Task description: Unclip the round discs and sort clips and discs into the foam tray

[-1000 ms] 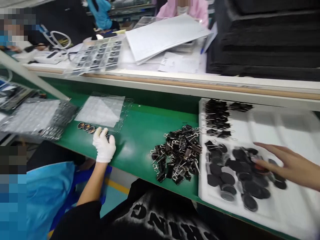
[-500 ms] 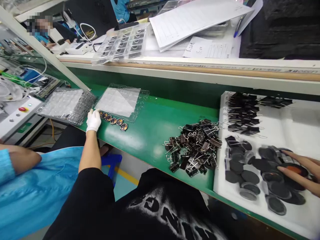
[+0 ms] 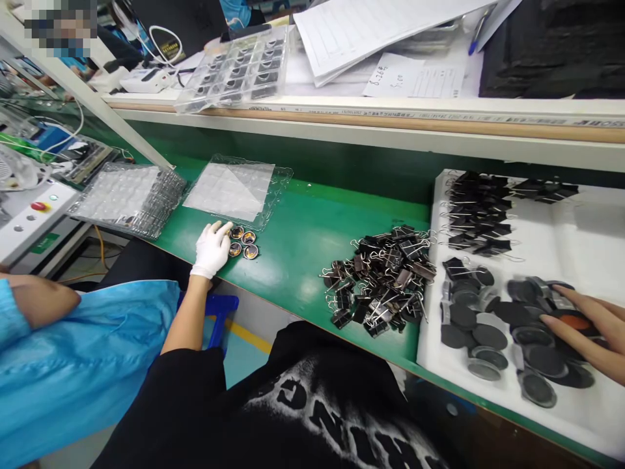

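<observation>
My left hand (image 3: 212, 249), in a white glove, lies on the green table with its fingers stretched out against a cluster of small round parts (image 3: 250, 252) with dark rims and gold-coloured centres. Any part under the glove is hidden. At the right edge my bare right hand (image 3: 593, 326) has its thumb and fingers around a dark round disc with an orange centre (image 3: 575, 322). Below and beside that hand, black round discs (image 3: 489, 337) lie loosely piled in a white foam tray (image 3: 605, 407).
Black binder clips (image 3: 385, 280) are heaped left of the tray; more clips (image 3: 478, 215) line its back. A clear tray with white paper (image 3: 232, 192) and a stack of clear trays (image 3: 129, 198) stand left. Above runs a shelf edge (image 3: 342, 117). Someone in blue (image 3: 88, 371) sits left.
My left hand has moved right along the table. The round parts, earlier in a row, now sit bunched in a cluster. My right hand stays nearly in place at the disc.
</observation>
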`<state>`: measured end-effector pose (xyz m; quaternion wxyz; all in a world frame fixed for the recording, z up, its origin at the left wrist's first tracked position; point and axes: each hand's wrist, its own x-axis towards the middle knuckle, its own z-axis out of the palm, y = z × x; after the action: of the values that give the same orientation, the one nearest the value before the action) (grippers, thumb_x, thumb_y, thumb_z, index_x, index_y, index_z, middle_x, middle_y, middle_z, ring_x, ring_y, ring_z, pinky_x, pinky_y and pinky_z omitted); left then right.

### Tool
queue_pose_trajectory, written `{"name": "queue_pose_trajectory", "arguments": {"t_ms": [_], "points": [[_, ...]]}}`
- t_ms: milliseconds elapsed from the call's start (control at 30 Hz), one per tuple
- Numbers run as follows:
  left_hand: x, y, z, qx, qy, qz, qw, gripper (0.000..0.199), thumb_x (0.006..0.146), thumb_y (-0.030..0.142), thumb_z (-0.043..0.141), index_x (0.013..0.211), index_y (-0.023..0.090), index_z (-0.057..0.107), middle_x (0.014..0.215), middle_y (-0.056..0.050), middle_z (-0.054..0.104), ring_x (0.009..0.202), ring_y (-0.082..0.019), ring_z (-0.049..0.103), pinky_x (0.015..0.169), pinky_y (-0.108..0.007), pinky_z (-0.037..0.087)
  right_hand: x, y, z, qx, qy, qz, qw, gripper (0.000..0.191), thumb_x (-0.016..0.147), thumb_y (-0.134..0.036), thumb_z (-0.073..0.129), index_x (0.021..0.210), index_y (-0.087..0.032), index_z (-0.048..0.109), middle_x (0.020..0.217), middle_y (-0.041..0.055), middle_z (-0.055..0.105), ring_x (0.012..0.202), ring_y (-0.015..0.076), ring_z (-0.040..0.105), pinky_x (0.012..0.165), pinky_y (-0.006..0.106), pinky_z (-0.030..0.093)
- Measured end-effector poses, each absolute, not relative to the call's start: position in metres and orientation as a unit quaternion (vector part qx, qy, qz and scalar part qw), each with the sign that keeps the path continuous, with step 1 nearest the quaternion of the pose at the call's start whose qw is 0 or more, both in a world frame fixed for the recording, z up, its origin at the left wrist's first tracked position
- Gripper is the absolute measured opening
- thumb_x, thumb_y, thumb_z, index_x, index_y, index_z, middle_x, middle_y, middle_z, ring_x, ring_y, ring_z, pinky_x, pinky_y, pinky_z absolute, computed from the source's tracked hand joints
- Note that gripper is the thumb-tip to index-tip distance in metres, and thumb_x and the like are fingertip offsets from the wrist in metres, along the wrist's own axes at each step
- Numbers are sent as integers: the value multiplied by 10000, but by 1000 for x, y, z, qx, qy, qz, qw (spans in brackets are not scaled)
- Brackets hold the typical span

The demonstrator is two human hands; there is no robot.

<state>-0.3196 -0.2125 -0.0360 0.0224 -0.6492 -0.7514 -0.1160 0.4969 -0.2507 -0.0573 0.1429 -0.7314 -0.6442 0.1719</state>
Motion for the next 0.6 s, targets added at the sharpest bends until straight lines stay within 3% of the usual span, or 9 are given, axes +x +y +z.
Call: {"name": "queue_pose_trajectory", "arguments": {"t_ms": [100,267,433,600], "points": [[-285,-228,-34,-668,-739,-87,23,632,961,364,492,1562,203,600,1674,-161,465,1586,-395,363,1309,-558,284,500,-254,-62,-700,-684,170,117,916,682,-1021,488,1281,-347,652,1156,299,732,1290,483,655,953,635,518],[-233,-245,-28,-695,-717,-41,30,783,844,588,696,1560,285,602,1673,-159,454,1581,-536,285,1247,-634,316,489,-262,-53,-730,-668,93,111,823,705,-957,529,1222,-334,681,1109,308,739,1154,492,685,881,646,528],[-183,-249,-30,-714,-698,-31,38,815,861,693,676,1567,296,591,1642,-155,495,1571,-523,308,1240,-611,322,469,-279,-33,-741,-662,81,80,629,776,-706,556,1254,-325,706,1115,227,773,1128,444,703,907,611,571],[-130,-234,-34,-705,-707,-46,34,820,885,706,648,1577,274,567,1663,-181,477,1574,-490,333,1217,-621,342,447,-291,-20,-718,-685,15,122,606,879,-648,498,1283,-263,734,1177,156,784,1089,389,742,903,540,620]]}}
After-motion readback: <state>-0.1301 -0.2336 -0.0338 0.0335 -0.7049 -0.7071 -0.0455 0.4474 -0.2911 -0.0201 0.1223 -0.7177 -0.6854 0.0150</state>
